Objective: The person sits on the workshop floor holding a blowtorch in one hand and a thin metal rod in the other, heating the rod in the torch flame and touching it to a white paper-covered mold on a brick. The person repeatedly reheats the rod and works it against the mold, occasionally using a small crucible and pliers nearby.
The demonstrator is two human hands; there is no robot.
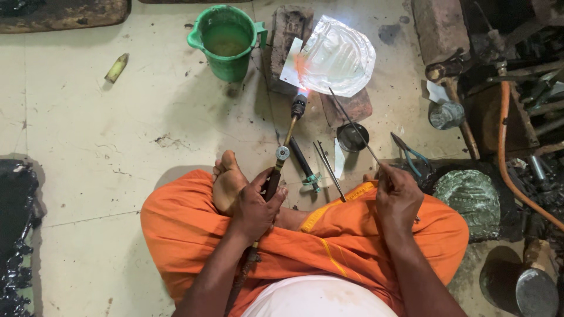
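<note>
the stained pale floor (117,129) carries a green jug (226,41), bricks (288,35), pliers (411,154) and a small dark cup (351,138).

Single head-worn view, looking steeply down from above a seated person's lap onto the floor (117,147). Near range: both forearms and crossed legs fill the lower frame; the far edge reaches a green jug (226,41).

My wrap (364,235) is orange w/ a yellow stripe, the jug (226,41) green w/ murky greenish water, the embossed metal sheet (338,56) pale silver under a pink-orange flame, the hose (511,170) orange, the pliers (411,155) teal-handled, the floor (106,135) cream w/ black smudges.
</note>
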